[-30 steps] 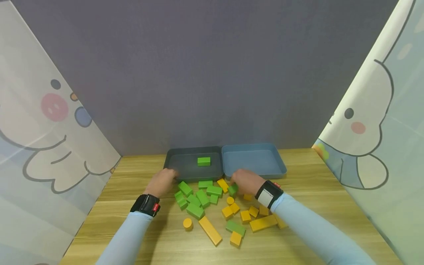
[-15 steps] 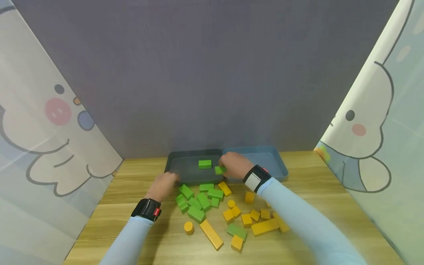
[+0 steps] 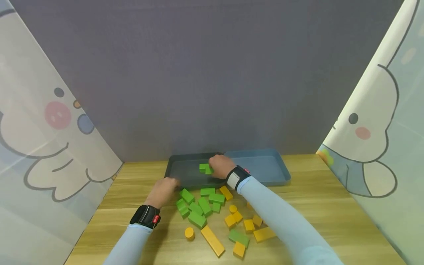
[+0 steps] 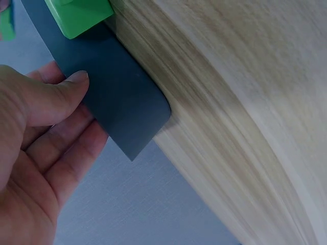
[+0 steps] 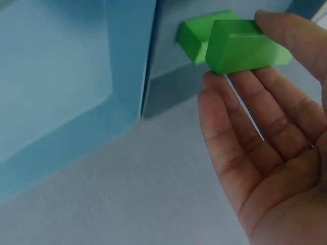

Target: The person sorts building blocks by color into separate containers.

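Observation:
My right hand [image 3: 221, 167] is over the dark grey tray [image 3: 180, 172]. It pinches a green rectangular block [image 5: 245, 48] between thumb and fingers. Right beside that block, inside the tray, lies another green block [image 5: 190, 43], partly covered by the held one in the right wrist view. At the tray's front left corner, my left hand [image 3: 163, 192] grips the wall, thumb [image 4: 69, 94] on one side and fingers behind it. A green block [image 4: 84, 15] on the table shows close to that wall in the left wrist view.
A blue tray [image 3: 256, 165] adjoins the dark one on its right. In front lie several green blocks [image 3: 197, 219] in a group, with several yellow cubes [image 3: 249, 226], cylinders [image 3: 190, 233] and long bars [image 3: 212, 241] nearer and to the right. A grey panel [image 3: 212, 81] stands behind.
My right hand has carried a green block from the table in front of the blue tray, up and left into the dark tray. The left hand has stayed at the tray's corner.

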Demonstrator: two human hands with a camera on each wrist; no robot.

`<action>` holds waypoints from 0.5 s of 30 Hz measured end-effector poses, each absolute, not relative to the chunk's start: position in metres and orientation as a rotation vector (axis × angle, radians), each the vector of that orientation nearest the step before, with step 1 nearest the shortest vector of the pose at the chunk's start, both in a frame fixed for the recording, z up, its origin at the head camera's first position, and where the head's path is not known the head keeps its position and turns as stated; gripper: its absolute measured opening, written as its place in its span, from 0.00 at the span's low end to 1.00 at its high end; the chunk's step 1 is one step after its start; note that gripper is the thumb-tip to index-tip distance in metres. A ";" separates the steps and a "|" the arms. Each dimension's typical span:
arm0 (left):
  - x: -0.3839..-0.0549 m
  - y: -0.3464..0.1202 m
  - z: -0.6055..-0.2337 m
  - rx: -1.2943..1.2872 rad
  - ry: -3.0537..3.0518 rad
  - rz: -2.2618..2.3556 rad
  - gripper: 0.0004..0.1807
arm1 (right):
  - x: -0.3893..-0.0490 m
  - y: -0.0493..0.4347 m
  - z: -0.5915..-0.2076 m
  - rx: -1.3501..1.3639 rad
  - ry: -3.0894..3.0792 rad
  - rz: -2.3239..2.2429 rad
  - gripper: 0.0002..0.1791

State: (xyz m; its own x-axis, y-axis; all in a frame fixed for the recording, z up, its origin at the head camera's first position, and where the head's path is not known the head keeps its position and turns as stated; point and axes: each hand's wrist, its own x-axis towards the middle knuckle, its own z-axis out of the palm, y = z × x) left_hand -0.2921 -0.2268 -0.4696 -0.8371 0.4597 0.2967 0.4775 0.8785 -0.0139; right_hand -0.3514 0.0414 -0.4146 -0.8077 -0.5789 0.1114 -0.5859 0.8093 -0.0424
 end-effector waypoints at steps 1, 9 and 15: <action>-0.292 -0.227 -0.470 -0.704 -2.757 -0.096 0.09 | -0.353 0.039 -0.419 0.937 -2.904 0.115 0.21; -0.292 -0.229 -0.471 -0.697 -2.759 -0.128 0.11 | -0.360 0.026 -0.442 0.930 -2.927 0.128 0.19; -0.293 -0.229 -0.472 -0.693 -2.770 -0.118 0.11 | -0.364 0.025 -0.449 0.914 -2.949 0.132 0.14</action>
